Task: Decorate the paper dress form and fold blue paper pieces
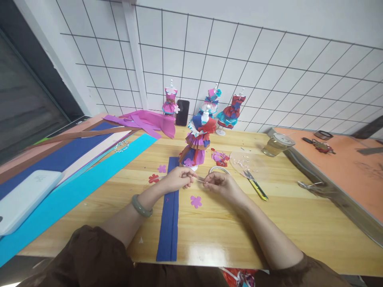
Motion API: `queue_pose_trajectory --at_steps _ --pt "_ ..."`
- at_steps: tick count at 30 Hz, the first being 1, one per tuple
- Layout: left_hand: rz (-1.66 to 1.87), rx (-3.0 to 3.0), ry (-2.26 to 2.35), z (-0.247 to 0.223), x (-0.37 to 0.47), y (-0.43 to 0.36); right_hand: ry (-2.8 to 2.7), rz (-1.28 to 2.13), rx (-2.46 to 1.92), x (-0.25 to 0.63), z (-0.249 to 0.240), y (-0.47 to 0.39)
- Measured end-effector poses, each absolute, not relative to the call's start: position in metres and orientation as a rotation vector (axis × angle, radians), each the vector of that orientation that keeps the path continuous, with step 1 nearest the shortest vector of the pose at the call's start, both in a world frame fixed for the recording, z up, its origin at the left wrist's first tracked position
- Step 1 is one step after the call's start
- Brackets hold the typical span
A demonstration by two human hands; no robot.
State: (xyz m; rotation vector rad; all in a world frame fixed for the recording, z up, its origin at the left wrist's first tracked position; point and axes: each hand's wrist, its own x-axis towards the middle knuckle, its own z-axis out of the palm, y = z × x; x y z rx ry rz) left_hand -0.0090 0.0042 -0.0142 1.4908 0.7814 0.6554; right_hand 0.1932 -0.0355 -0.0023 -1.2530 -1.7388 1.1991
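My left hand (180, 178) and my right hand (221, 184) are closed in pinches over the table, a short gap apart. A thin, shiny strand (200, 180) stretches between their fingertips; whether it is beaded or plain is too small to tell. Just beyond stands a small dress form in a ruffled paper dress (201, 137) of blue, red, purple and brown. A purple paper flower (196, 201) lies below the hands, and a red paper flower (153, 178) is left of my left hand. The blue paper strip (169, 227) runs under my left wrist.
Behind stand more dressed forms (231, 113) and a phone (182, 113). Colored paper strips (119, 159) and a white device (30, 199) cover the left. On the right are a yellow cutter (259, 188), a clear dish (239, 161), a lidded cup (278, 144) and tape (220, 169).
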Motion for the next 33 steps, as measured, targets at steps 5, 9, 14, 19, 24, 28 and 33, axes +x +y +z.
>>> queue_pose_trajectory --at_steps 5,9,14,19,24,28,33 --pt "0.648 1.53 0.761 -0.012 -0.009 0.003 -1.791 1.121 -1.267 0.192 0.0 -0.036" --pt "0.642 1.545 0.781 -0.01 -0.009 0.002 -1.801 1.143 -1.275 0.19 0.005 -0.039" --pt "0.644 1.552 0.79 -0.01 -0.009 0.003 -1.748 1.232 -1.238 0.19 0.008 -0.04" --pt "0.638 1.555 0.801 -0.01 -0.01 0.003 -1.658 1.309 -1.202 0.19 0.01 -0.039" --pt "0.627 1.562 0.816 -0.009 -0.009 0.002 -1.589 1.366 -1.136 0.192 0.009 -0.037" --pt "0.607 1.581 0.796 -0.009 -0.009 0.002 -1.574 1.329 -1.184 0.194 0.007 -0.035" --pt "0.592 1.607 0.764 -0.01 -0.01 0.002 -1.593 1.276 -1.212 0.194 0.007 -0.034"
